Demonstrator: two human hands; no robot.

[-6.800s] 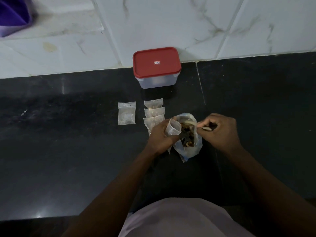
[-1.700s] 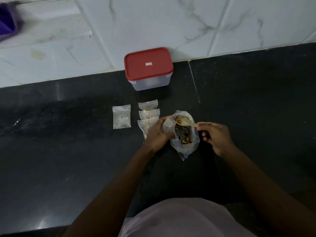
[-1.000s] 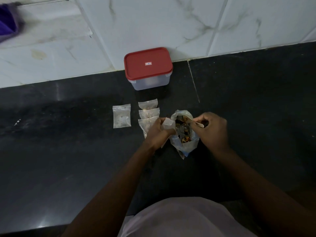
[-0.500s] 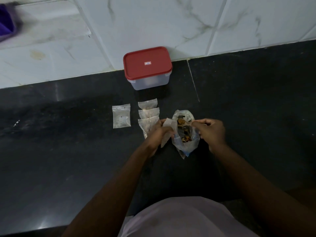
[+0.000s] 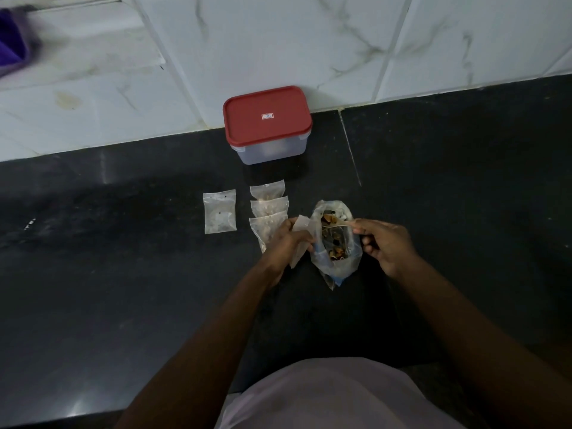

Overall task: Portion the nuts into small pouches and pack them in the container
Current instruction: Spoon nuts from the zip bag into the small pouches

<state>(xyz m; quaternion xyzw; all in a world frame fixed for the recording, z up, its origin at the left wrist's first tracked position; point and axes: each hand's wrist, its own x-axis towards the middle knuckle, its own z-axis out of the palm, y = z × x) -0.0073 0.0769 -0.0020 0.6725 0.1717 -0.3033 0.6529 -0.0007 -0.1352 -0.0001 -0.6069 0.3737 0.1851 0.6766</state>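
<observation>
Two hands work at the middle of the black polished stone table (image 5: pixel 464 196). The left hand (image 5: pixel 286 243) grips a small clear plastic pouch (image 5: pixel 301 226); whether its mouth is spread cannot be told. The right hand (image 5: pixel 388 244) pinches the handle of a pale spoon (image 5: pixel 342 223), its bowl loaded above the open large crumpled clear plastic bag (image 5: pixel 343 264) of mixed nuts (image 5: pixel 335 243).

The spoon's long axis runs left to right, bowl toward the left hand. The pouch lies just beside the bowl, on its left. The coming move is probably a short leftward carry and a tip into the pouch.

Three filled clear pouches (image 5: pixel 268 209) lie flat in an overlapping column just beyond the left hand. A fourth flat pouch (image 5: pixel 219 212) lies apart, further left. The rectangular translucent plastic container with a red lid (image 5: pixel 267 125) stands closed against the white marbled wall tiles (image 5: pixel 278 41), well beyond both hands.

The pouch film looks thin, limp and glossy, and will likely collapse unless held open.
</observation>
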